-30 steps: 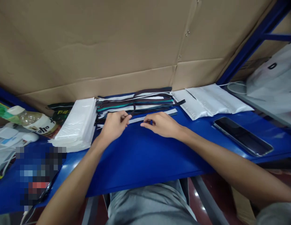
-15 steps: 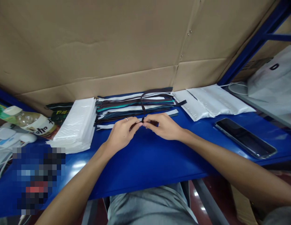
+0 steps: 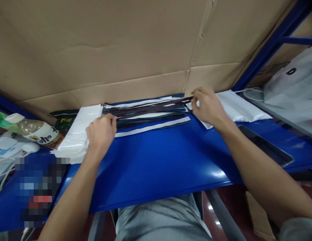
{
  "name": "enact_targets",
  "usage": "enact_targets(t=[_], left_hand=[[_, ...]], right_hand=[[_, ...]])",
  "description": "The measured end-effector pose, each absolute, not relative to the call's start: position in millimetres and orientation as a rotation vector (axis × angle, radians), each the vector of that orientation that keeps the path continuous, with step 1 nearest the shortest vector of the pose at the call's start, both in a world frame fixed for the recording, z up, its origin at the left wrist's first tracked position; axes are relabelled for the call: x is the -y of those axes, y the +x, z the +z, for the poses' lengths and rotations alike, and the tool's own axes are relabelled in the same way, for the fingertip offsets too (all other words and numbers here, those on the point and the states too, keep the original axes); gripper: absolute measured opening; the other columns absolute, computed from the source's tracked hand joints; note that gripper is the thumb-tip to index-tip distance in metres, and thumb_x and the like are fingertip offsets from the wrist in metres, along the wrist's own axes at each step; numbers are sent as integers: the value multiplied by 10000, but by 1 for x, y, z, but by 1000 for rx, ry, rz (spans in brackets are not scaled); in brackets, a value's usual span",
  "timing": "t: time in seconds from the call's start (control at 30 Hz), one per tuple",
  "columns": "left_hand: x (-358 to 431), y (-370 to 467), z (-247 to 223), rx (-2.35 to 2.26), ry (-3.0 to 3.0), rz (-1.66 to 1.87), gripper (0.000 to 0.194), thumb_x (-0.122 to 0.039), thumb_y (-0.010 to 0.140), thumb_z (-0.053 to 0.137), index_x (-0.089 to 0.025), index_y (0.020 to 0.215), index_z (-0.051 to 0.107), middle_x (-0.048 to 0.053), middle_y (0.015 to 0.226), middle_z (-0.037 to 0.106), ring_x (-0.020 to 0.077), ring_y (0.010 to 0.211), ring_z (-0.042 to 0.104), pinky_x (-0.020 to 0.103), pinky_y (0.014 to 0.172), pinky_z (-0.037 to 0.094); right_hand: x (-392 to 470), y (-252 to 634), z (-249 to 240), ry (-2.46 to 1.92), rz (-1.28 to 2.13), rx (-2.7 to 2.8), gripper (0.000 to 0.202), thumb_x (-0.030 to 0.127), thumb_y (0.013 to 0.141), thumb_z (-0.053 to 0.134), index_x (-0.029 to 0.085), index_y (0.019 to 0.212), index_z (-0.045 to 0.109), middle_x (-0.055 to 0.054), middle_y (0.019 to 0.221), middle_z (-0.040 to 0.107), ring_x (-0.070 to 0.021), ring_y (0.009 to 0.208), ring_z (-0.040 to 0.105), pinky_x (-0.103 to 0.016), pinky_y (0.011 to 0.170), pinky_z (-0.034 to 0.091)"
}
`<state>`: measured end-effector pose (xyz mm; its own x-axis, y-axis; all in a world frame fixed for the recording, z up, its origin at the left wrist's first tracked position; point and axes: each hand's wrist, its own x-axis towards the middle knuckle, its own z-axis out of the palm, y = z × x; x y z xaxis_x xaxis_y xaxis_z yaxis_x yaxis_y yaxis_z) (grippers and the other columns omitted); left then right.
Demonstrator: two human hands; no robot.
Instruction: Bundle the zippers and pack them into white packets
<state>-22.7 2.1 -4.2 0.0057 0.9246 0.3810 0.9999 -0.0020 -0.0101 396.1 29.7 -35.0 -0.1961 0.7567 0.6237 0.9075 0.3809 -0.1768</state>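
A dark brown zipper point(image 3: 156, 107) is stretched out lengthwise over a pile of zippers point(image 3: 145, 114) in dark, white and teal colours. My left hand point(image 3: 102, 131) is closed, with thumb and fingers pinching its left end. At the other end my right hand point(image 3: 208, 106), slightly blurred, pinches the strip above the pile's right side. A white zipper point(image 3: 153, 127) lies nearest to me at the front of the pile, with a dark one just under it.
White packets are stacked point(image 3: 80, 129) left of the pile; more white packets point(image 3: 242, 106) lie to the right. A phone point(image 3: 266, 145) is partly behind my right forearm. A bottle point(image 3: 35, 130) stands at far left. Cardboard point(image 3: 108, 50) walls the back of the blue table point(image 3: 156, 167).
My hands were together at the middle, working on the looped brown zipper. They have moved apart, left and right, pulling it straight over the pile.
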Motion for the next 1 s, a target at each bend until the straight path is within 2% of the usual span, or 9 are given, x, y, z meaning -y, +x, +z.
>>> enact_targets(t=[0.13, 0.2, 0.27, 0.33, 0.4, 0.47, 0.63, 0.8, 1.0], left_hand=[[-8, -38, 0, 2132, -1900, -383, 453, -473, 1118, 431, -219, 1268, 775, 199, 1148, 788, 412, 1021, 738, 516, 843, 518], [-5, -33, 1, 2126, -1900, -462, 474, -461, 1109, 466, -231, 1466, 678, 209, 1315, 742, 416, 1074, 732, 526, 879, 526], [1, -21, -1, 2047, -1939, -586, 537, -471, 1098, 520, -250, 1585, 565, 210, 1457, 664, 389, 1084, 733, 494, 870, 535], [9, -5, -4, 1918, -2071, -716, 480, -470, 1088, 572, -245, 1510, 607, 180, 1428, 673, 334, 1049, 741, 436, 831, 539], [17, 12, -11, 1781, -2280, -797, 322, -462, 1081, 616, -236, 1292, 708, 114, 1253, 741, 270, 987, 742, 382, 803, 534], [24, 28, -19, 1680, -2481, -784, 276, -487, 1075, 650, -237, 1138, 748, 65, 1112, 769, 226, 911, 735, 349, 772, 522], [31, 46, -36, 1561, -2717, -655, 295, -527, 1075, 670, -275, 1173, 789, 32, 1111, 781, 193, 778, 717, 328, 673, 481], [27, 41, -41, 1475, -2791, -671, 202, -366, 1117, 612, -259, 1132, 782, 41, 1125, 787, 212, 900, 748, 326, 746, 506], [24, 36, -30, 1432, -2864, -863, 240, -363, 1088, 604, -246, 955, 767, 14, 886, 745, 173, 737, 651, 318, 702, 470]], right_hand=[[-30, 405, -31, -1581, -232, 1889, 145, 211, 982, 556, 231, 877, 653, -161, 1052, 784, -328, 1031, 712, -478, 970, 547], [-23, 387, -33, -1612, -57, 1863, 145, 281, 955, 641, 241, 831, 704, -103, 890, 790, -305, 880, 740, -463, 875, 574], [-15, 365, -35, -1575, 144, 1855, 162, 343, 939, 692, 247, 830, 764, -61, 833, 797, -285, 811, 756, -446, 824, 592], [-6, 344, -37, -1473, 313, 1890, 164, 340, 943, 689, 251, 873, 807, -45, 885, 824, -275, 845, 780, -437, 852, 615], [3, 327, -39, -1350, 428, 1918, 148, 298, 942, 682, 249, 928, 820, -36, 970, 844, -270, 913, 801, -433, 915, 637], [12, 312, -41, -1240, 509, 1915, 130, 277, 943, 695, 246, 997, 809, -30, 1026, 849, -265, 957, 815, -427, 955, 651], [31, 286, -46, -1094, 560, 1963, 75, 256, 982, 695, 260, 1050, 727, -11, 1043, 846, -246, 989, 837, -383, 946, 657], [39, 280, -45, -1067, 533, 2056, 106, 263, 1011, 673, 275, 1114, 693, -12, 1130, 844, -255, 1062, 834, -352, 893, 643], [33, 288, -32, -1148, 478, 2048, 107, 251, 1007, 664, 272, 1109, 688, -15, 1044, 854, -256, 1007, 836, -339, 844, 603]])
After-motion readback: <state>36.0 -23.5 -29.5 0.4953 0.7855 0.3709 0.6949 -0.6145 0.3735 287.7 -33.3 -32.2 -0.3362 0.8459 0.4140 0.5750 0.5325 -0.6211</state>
